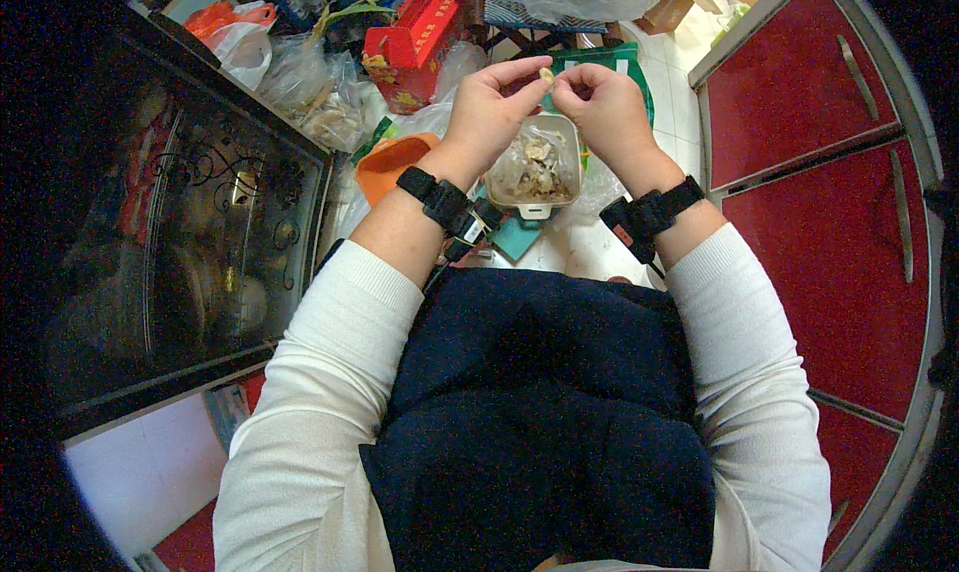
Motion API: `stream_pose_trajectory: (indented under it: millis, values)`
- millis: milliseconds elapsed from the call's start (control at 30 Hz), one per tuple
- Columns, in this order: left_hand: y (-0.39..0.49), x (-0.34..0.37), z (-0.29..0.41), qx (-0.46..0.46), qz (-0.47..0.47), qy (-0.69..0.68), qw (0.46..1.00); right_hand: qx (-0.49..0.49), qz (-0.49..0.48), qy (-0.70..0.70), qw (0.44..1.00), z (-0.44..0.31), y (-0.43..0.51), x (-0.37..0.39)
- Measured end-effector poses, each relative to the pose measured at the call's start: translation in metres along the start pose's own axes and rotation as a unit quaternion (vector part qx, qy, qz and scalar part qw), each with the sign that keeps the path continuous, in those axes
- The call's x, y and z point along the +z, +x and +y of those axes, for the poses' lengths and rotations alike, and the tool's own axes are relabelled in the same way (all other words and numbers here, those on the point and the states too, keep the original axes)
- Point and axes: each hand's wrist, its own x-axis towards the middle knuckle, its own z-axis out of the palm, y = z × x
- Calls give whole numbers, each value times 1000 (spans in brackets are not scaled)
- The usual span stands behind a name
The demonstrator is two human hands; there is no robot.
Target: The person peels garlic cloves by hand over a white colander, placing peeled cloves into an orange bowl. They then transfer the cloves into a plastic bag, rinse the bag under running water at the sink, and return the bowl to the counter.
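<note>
My left hand (pixel 494 111) pinches a small pale piece (pixel 547 74), perhaps a garlic clove, between thumb and fingers. Close against its right side, my right hand (pixel 608 107) has its thumb and forefinger pressed together at the piece; whether it grips a bit of it is hidden. Below both hands stands a pale plastic bin (pixel 573 186) lined with a clear bag, with beige and brown scraps (pixel 541 169) inside. An orange plastic container (pixel 389 160) lies left of the bin, beside my left wrist.
Red cabinets (pixel 824 257) with metal handles line the right. A dark glass-fronted panel (pixel 217 220) stands at the left. Ahead are a red box (pixel 419 47), clear plastic bags (pixel 322 92), a green bag (pixel 637 74) and a patterned stool seat (pixel 543 21). A teal object (pixel 517 236) lies below the bin.
</note>
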Motion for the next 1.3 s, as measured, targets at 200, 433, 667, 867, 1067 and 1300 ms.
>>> stream_pose_trajectory:
  millis: [200,433,667,867,1067,1300]
  values:
    - [1,-2,-4,10,-5,49,999,-19,26,37,999,2,3,0]
    - [4,1,-13,71,0,57,996,-45,19,14,999,3,3,-1]
    - [2,2,-7,16,36,45,998,-35,22,8,999,3,3,-4]
    - [2,1,-6,9,40,42,998,-7,24,22,999,0,2,-1]
    - [2,2,-4,3,41,-3,999,17,20,41,999,2,2,1]
    - [2,3,0,-11,29,-48,998,30,51,45,997,10,7,2]
